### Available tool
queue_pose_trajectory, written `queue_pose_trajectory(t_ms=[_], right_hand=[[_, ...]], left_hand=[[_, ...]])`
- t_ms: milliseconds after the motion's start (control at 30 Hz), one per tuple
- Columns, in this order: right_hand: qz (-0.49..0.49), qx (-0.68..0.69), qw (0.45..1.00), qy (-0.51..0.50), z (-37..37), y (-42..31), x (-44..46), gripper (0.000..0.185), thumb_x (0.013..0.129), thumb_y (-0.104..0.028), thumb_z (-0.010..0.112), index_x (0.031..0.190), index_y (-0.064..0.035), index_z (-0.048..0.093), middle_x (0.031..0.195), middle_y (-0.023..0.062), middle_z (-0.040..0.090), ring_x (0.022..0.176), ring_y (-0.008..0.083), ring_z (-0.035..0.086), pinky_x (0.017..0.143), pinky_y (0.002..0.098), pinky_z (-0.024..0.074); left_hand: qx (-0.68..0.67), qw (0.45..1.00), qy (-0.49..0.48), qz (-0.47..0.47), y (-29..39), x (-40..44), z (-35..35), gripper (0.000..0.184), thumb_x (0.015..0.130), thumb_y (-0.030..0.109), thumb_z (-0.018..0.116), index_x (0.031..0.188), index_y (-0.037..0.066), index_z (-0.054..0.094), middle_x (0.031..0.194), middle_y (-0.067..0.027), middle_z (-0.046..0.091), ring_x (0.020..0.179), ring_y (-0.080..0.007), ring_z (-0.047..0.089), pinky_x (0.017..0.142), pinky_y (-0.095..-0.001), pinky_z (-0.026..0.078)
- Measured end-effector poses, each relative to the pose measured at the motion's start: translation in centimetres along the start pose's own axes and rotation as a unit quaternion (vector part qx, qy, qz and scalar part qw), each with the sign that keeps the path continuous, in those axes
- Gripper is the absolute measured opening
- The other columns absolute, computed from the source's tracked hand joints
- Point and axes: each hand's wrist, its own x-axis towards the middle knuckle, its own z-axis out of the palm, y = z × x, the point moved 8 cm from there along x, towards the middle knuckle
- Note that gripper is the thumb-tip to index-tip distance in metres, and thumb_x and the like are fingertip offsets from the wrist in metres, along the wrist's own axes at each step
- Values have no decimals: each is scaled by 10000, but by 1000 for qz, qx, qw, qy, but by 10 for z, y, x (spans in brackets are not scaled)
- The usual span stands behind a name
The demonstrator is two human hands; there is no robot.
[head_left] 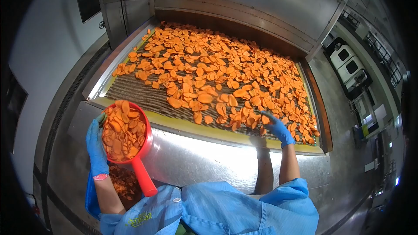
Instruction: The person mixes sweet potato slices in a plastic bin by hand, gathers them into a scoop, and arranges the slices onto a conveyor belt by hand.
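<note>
A red scoop (148,137) with a long handle is full of orange slices (124,130). My left hand (96,143), in a blue glove, holds the scoop by its left rim. On the wide mesh belt (139,93) lies a spread of orange slices (244,69), thickest toward the back and right. My right hand (278,129), also gloved in blue, is over the belt's front edge with its fingers apart, close to the slices there. Whether its fingertips touch them I cannot tell.
Below my left forearm a blue crate (92,200) holds darker slices. A metal ledge (200,154) runs along the belt's front. Metal side rails border the belt, and a tall metal hood (244,6) stands behind it. White-and-black equipment (348,63) is at the right.
</note>
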Motion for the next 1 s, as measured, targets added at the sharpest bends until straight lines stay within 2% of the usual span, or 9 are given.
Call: queue_pose_trajectory(t_ms=[100, 167, 267, 333, 467, 533, 600, 800, 1000], right_hand=[[-212, -247, 945, 44, 9, -16, -1, 539, 830, -70, 680, 1334, -215, 553, 1324, 69, 579, 1050, 212, 641, 814, 332, 525], [-127, -263, 951, 104, 15, -49, -7, 499, 819, -113, 716, 1289, -212, 583, 1307, 80, 590, 1041, 237, 644, 828, 341, 522], [-64, -184, 980, -50, 80, -51, -6, 523, 798, -411, 738, 1268, -230, 595, 1146, 97, 662, 988, 287, 659, 805, 364, 528], [-131, -382, 915, 1, 113, -62, -13, 572, 769, -526, 722, 1239, -220, 608, 1063, 109, 683, 959, 293, 666, 795, 368, 528], [-159, -283, 945, 38, 128, -40, 13, 372, 829, -269, 684, 1160, -107, 634, 1007, 133, 691, 929, 332, 662, 777, 383, 527], [-175, -178, 967, 52, 111, -42, 22, 276, 829, -52, 612, 1103, -59, 648, 884, 104, 689, 794, 224, 660, 690, 300, 511], [-122, 140, 981, -48, 100, -19, 43, 267, 849, 26, 569, 1088, -50, 659, 896, 55, 690, 824, 172, 664, 688, 275, 507], [-24, 84, 994, 72, 56, -34, 23, 240, 904, -183, 673, 1109, -59, 680, 799, 9, 677, 677, 58, 593, 544, 207, 452], [-105, -31, 992, 69, 63, -40, 21, 252, 882, -200, 677, 1127, -143, 694, 878, 60, 703, 742, 150, 637, 641, 287, 502]], left_hand=[[-5, 1000, 8, -2, -4, 1, -5, 406, 1010, 264, 464, 1244, -54, 561, 1235, -150, 581, 1136, -204, 552, 1001, -324, 429], [-6, 1000, 10, -8, 2, -3, 2, 405, 1010, 263, 464, 1244, -53, 562, 1235, -149, 581, 1137, -202, 551, 1005, -321, 424], [25, 1000, 7, 1, -3, 1, -6, 402, 1010, 261, 465, 1244, -50, 563, 1239, -145, 581, 1139, -198, 550, 1019, -319, 408], [48, 999, 9, 20, -4, 5, -10, 400, 1010, 259, 465, 1245, -49, 564, 1243, -142, 581, 1140, -196, 550, 1028, -319, 397], [-19, 1000, 9, 1, -9, 6, -11, 387, 1009, 258, 469, 1225, -43, 581, 1222, -131, 605, 1131, -187, 556, 1036, -316, 379], [25, 1000, 16, -4, -9, 3, -11, 380, 1009, 255, 472, 1215, -44, 586, 1198, -130, 619, 1121, -180, 561, 1015, -302, 396], [12, 1000, 14, 1, -7, 1, -9, 373, 1008, 246, 476, 1206, -50, 587, 1185, -127, 624, 1109, -170, 567, 1001, -291, 407], [-21, 999, 25, -15, -2, -1, -1, 362, 1004, 230, 488, 1186, -65, 591, 1167, -125, 628, 1089, -169, 582, 987, -300, 429], [-1, 1000, 31, 7, -6, 1, -10, 365, 1002, 231, 494, 1191, -66, 589, 1172, -131, 629, 1093, -182, 583, 994, -305, 429]])
